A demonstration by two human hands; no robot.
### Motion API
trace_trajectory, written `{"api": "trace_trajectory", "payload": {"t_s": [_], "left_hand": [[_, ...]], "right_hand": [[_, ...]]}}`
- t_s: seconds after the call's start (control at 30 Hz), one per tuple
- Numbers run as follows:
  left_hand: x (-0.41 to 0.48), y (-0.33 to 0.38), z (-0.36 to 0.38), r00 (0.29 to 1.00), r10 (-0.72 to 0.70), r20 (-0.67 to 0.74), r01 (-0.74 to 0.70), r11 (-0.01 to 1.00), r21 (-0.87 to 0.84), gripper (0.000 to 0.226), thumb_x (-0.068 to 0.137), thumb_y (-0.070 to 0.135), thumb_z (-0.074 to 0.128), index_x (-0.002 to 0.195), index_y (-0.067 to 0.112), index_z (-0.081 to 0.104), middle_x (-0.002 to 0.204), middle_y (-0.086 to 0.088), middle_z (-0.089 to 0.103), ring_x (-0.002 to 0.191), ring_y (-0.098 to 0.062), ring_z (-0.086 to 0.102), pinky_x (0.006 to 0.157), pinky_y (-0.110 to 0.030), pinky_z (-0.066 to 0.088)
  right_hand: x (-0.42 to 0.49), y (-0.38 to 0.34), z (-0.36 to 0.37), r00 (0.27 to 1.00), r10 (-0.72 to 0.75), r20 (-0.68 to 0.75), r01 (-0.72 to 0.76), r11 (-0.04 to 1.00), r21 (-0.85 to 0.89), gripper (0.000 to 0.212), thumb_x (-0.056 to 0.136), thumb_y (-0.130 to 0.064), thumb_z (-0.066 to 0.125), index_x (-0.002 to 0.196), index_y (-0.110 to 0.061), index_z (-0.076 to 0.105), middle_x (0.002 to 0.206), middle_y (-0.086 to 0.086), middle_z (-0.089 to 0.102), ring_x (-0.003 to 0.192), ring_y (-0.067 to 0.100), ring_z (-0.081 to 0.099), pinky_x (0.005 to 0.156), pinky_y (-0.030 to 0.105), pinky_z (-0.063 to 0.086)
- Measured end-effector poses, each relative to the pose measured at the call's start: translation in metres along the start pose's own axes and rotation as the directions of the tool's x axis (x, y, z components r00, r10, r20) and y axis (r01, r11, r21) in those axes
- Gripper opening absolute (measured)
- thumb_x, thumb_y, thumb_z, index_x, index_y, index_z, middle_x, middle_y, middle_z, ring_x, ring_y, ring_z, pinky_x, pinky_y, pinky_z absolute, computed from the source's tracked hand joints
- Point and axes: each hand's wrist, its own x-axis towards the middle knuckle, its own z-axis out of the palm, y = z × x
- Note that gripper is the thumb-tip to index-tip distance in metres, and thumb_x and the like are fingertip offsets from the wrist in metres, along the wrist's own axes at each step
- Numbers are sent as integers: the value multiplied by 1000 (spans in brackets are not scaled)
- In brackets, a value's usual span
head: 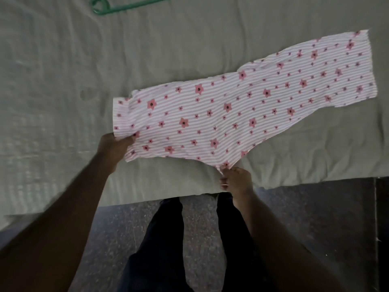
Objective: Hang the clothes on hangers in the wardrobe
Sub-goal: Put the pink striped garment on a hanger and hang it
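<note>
A white cotton garment with thin pink stripes and pink flowers [231, 106] lies flat on the pale-green bed [63, 81] — left hand [114, 147] grips its left end, right hand [236, 180] pinches its near edge; a green plastic hanger [117, 6] lies far left.

One garment [237, 106], one hanger [126, 6], two hands [114, 147].

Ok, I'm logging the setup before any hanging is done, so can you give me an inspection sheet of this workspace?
Surface: bed sheet, grey-green, wrinkled.
Job's things: floral garment lies flat on it; green hanger lies apart at the far edge.
Clutter: nothing seen.
Grippers: left hand grips the garment's end; right hand pinches its near edge.
Cables: nothing seen.
Surroundings: dark speckled floor; no wardrobe in view.
</note>
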Motion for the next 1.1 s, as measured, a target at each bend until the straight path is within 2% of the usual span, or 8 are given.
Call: {"api": "trace_trajectory", "payload": {"t_s": [0.17,0.3,0.47,0.63,0.77,0.93,1.03,1.1], "left_hand": [[-1,6,-3,993,-27,-117,38,995,94,66,65,21,88,122,0,61,114,-16,69,99,-24,66,91,-46,54],[-18,36,8,868,386,-312,-140,794,592,85,72,24,77,141,3,33,139,-24,43,128,-40,41,104,-52,35],[-27,76,95,624,775,101,-579,371,726,52,82,34,54,122,1,54,116,-25,57,109,-44,52,96,-50,39],[-23,119,247,478,692,542,-813,114,571,47,83,39,44,109,7,66,108,-16,65,100,-37,62,87,-47,47],[-8,172,354,402,633,662,-859,11,511,48,78,42,46,106,10,66,100,-14,66,90,-37,67,73,-49,56],[19,214,436,514,560,650,-807,59,588,51,78,30,78,121,8,60,112,-19,60,103,-42,59,86,-52,50],[29,225,460,618,485,619,-763,183,620,57,80,35,77,128,10,56,124,-12,53,116,-33,52,97,-43,43],[35,229,468,645,450,617,-751,227,620,53,79,40,77,120,14,57,119,-5,53,109,-25,53,90,-37,43]], "right_hand": [[1,1,-8,1000,9,21,-7,997,-74,24,90,-21,72,75,-10,58,60,6,54,45,16,49,43,24,39],[17,-21,-34,996,-52,-67,48,997,-55,30,90,-28,72,71,-12,55,61,6,56,49,17,52,43,24,42],[85,-89,-102,965,-144,-218,164,983,77,24,95,-14,63,75,-11,51,63,8,52,51,19,52,46,27,44],[170,-161,-198,900,-202,-386,243,968,62,24,85,-22,69,67,-15,55,62,7,58,62,23,56,64,44,52],[225,-224,-268,801,-362,-476,247,925,-289,31,72,-45,66,74,-14,61,69,8,57,73,24,55,68,37,43],[273,-285,-321,604,-714,-355,413,661,-626,23,88,-15,68,104,0,67,101,16,68,97,32,63,89,30,40],[303,-316,-330,632,-746,-210,448,572,-687,19,93,-16,60,107,-5,68,100,3,65,87,19,62,82,18,37],[323,-334,-327,630,-769,-106,466,485,-740,29,93,-25,53,110,-8,67,109,11,67,103,31,61,92,31,43]]}}
